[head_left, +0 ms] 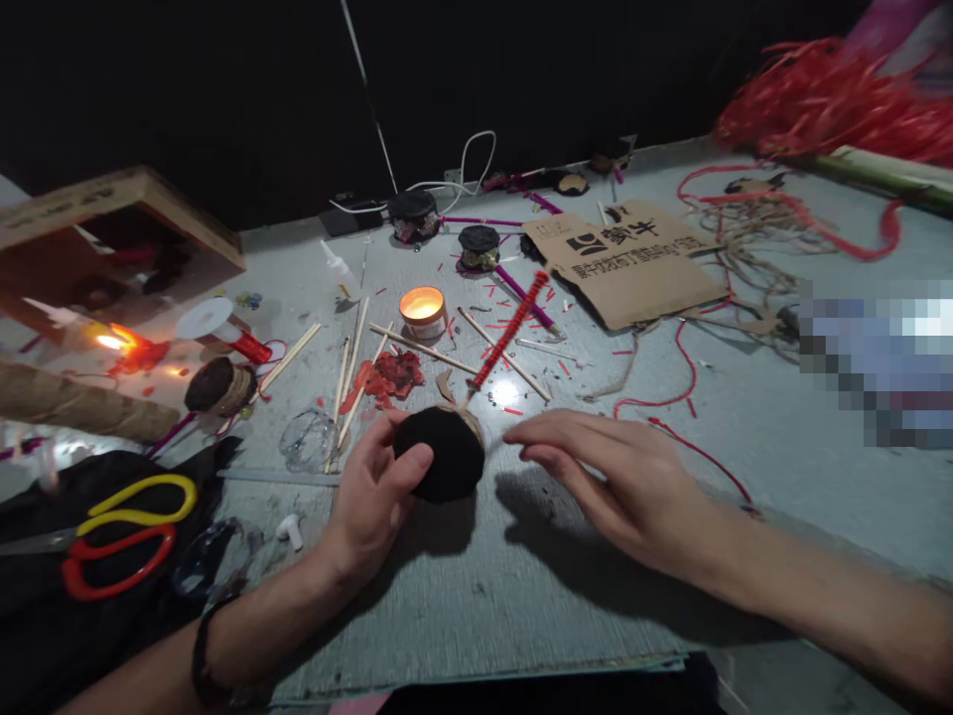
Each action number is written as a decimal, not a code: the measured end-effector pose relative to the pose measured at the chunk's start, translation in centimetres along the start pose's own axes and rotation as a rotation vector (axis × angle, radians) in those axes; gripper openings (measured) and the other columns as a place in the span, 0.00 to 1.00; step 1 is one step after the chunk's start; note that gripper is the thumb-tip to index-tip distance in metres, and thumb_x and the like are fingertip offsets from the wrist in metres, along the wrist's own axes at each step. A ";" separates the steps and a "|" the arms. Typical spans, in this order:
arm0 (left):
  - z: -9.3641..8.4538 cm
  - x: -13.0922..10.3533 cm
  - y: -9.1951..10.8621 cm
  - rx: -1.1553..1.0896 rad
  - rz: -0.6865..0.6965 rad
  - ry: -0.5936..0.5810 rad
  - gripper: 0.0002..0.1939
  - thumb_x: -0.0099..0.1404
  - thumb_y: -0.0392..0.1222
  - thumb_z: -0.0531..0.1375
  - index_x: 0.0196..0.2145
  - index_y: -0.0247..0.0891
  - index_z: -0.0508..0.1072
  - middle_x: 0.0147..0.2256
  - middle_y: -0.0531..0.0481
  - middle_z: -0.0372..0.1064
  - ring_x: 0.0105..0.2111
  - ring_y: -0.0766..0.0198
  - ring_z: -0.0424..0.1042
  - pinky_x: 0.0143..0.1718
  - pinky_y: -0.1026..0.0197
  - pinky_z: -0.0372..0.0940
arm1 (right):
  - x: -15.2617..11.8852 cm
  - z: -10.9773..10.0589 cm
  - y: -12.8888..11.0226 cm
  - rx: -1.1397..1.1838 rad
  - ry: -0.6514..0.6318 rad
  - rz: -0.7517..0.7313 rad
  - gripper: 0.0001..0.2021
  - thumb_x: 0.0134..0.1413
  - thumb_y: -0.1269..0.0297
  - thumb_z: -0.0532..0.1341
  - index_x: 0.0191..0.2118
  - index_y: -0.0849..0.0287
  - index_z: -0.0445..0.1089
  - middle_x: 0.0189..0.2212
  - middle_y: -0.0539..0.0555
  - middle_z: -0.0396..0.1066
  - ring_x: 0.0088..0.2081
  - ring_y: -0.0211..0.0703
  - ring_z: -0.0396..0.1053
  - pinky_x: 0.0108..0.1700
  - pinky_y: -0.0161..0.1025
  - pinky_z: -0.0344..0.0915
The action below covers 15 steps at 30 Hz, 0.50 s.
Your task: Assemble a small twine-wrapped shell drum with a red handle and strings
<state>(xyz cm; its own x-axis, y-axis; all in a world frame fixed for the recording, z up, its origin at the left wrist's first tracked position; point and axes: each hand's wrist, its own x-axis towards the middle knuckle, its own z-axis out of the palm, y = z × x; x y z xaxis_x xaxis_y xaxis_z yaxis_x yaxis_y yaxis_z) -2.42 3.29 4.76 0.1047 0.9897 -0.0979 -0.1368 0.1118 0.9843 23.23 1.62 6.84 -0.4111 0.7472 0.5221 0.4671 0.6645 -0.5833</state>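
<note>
My left hand [383, 487] grips a small handmade drum [441, 455] by its rim, thumb pressed on the black round face. From the drum's far side a stick wrapped in red cord [512, 333] points up and to the right. To the right of the drum hovers my right hand [617, 477], fingers stretched toward it and slightly bent, with a small gap between fingertips and drum. Nothing is visible in its fingers. Just beyond the drum lie crumpled red scraps [387, 377] and several thin wooden sticks [357, 348].
A lit candle [424, 310] burns beyond the drum. Scissors [126, 536] lie on black cloth at left, near a cardboard tube [81, 397] and an open box [126, 238]. Similar drums [478, 246], printed cardboard [625, 263] and red cord [689, 367] are spread farther back.
</note>
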 end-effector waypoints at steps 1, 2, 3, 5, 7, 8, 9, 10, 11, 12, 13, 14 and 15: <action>0.0 -0.1 0.1 -0.034 -0.036 -0.060 0.25 0.61 0.58 0.76 0.44 0.37 0.77 0.37 0.47 0.79 0.35 0.58 0.80 0.36 0.61 0.76 | 0.0 0.3 -0.1 0.031 -0.019 0.082 0.11 0.78 0.65 0.57 0.55 0.61 0.75 0.48 0.59 0.84 0.46 0.46 0.83 0.47 0.42 0.80; 0.1 -0.2 0.1 -0.068 -0.064 -0.122 0.25 0.61 0.58 0.76 0.45 0.37 0.78 0.38 0.46 0.80 0.36 0.58 0.81 0.37 0.61 0.75 | 0.0 0.6 -0.2 0.068 -0.030 0.163 0.14 0.77 0.59 0.58 0.57 0.60 0.75 0.49 0.60 0.84 0.47 0.49 0.84 0.47 0.45 0.81; 0.1 -0.4 0.2 -0.095 -0.075 -0.177 0.24 0.61 0.56 0.77 0.46 0.37 0.78 0.40 0.46 0.81 0.38 0.58 0.81 0.39 0.62 0.75 | 0.0 0.8 -0.4 0.111 -0.036 0.227 0.16 0.75 0.54 0.61 0.57 0.59 0.75 0.50 0.60 0.84 0.48 0.51 0.84 0.47 0.47 0.81; 0.1 -0.8 0.2 -0.096 -0.051 -0.250 0.24 0.60 0.51 0.79 0.48 0.40 0.79 0.43 0.46 0.82 0.43 0.59 0.82 0.45 0.63 0.75 | 0.0 1.3 -1.0 0.187 -0.033 0.289 0.18 0.67 0.50 0.69 0.55 0.55 0.76 0.50 0.58 0.84 0.50 0.54 0.83 0.49 0.49 0.81; 0.1 -1.1 0.1 -0.064 -0.010 -0.274 0.24 0.59 0.45 0.80 0.50 0.42 0.79 0.45 0.47 0.82 0.47 0.59 0.82 0.49 0.63 0.75 | 0.0 1.5 -1.5 0.238 -0.030 0.316 0.16 0.61 0.56 0.73 0.52 0.53 0.77 0.50 0.55 0.84 0.50 0.53 0.82 0.52 0.49 0.79; 0.1 -1.3 0.0 -0.043 0.002 -0.271 0.24 0.58 0.43 0.80 0.50 0.43 0.79 0.46 0.48 0.82 0.47 0.59 0.82 0.50 0.63 0.75 | 0.0 1.6 -1.6 0.257 -0.024 0.330 0.17 0.59 0.58 0.74 0.52 0.52 0.77 0.49 0.54 0.84 0.50 0.52 0.82 0.53 0.49 0.78; 0.0 -1.4 -0.1 -0.018 0.007 -0.265 0.24 0.58 0.41 0.80 0.50 0.43 0.79 0.46 0.49 0.82 0.48 0.60 0.82 0.51 0.63 0.74 | 0.1 1.6 -1.6 0.274 -0.015 0.341 0.18 0.59 0.60 0.74 0.53 0.52 0.75 0.49 0.54 0.83 0.49 0.50 0.81 0.53 0.49 0.77; -0.1 -1.5 -0.2 0.007 0.009 -0.256 0.25 0.58 0.39 0.80 0.50 0.43 0.78 0.47 0.49 0.82 0.48 0.60 0.81 0.52 0.63 0.74 | 0.2 1.5 -1.6 0.288 -0.005 0.350 0.21 0.58 0.61 0.74 0.56 0.53 0.74 0.48 0.53 0.83 0.47 0.49 0.81 0.52 0.48 0.77; -0.2 -1.6 -0.4 0.029 0.010 -0.252 0.25 0.58 0.38 0.80 0.51 0.44 0.78 0.48 0.49 0.82 0.49 0.61 0.81 0.53 0.64 0.74 | 0.3 1.4 -1.5 0.299 -0.006 0.354 0.23 0.58 0.62 0.74 0.57 0.53 0.73 0.47 0.53 0.83 0.46 0.47 0.80 0.51 0.47 0.77; -0.2 -1.7 -0.5 0.047 0.011 -0.257 0.25 0.59 0.37 0.79 0.52 0.44 0.78 0.49 0.49 0.82 0.50 0.61 0.81 0.54 0.64 0.74 | 0.3 1.2 -1.3 0.303 -0.014 0.354 0.24 0.58 0.62 0.75 0.58 0.53 0.71 0.46 0.52 0.82 0.45 0.47 0.79 0.50 0.47 0.76; -0.3 -1.7 -0.5 0.061 0.019 -0.271 0.27 0.59 0.36 0.79 0.53 0.45 0.78 0.50 0.49 0.81 0.51 0.61 0.81 0.54 0.64 0.74 | 0.3 1.1 -1.2 0.300 -0.029 0.349 0.25 0.57 0.62 0.75 0.58 0.54 0.71 0.46 0.52 0.82 0.45 0.46 0.79 0.50 0.47 0.76; -0.4 -1.8 -0.6 0.072 0.033 -0.293 0.28 0.59 0.35 0.79 0.54 0.46 0.78 0.51 0.49 0.81 0.52 0.60 0.81 0.55 0.64 0.74 | 0.3 0.9 -1.0 0.296 -0.053 0.339 0.26 0.56 0.62 0.76 0.58 0.54 0.71 0.46 0.52 0.81 0.45 0.47 0.79 0.51 0.47 0.75; -0.4 -1.9 -0.5 0.081 0.051 -0.317 0.28 0.59 0.35 0.79 0.55 0.46 0.78 0.52 0.48 0.80 0.53 0.59 0.81 0.56 0.63 0.74 | 0.3 0.8 -0.9 0.295 -0.088 0.324 0.26 0.56 0.63 0.77 0.57 0.54 0.71 0.47 0.53 0.81 0.47 0.47 0.79 0.52 0.47 0.75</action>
<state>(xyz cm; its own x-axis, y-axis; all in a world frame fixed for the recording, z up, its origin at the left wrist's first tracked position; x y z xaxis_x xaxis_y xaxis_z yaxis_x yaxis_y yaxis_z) -2.91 1.38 4.36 0.4033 0.9150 -0.0101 -0.0720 0.0427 0.9965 22.04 1.24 7.01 -0.3512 0.9061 0.2359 0.3443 0.3592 -0.8674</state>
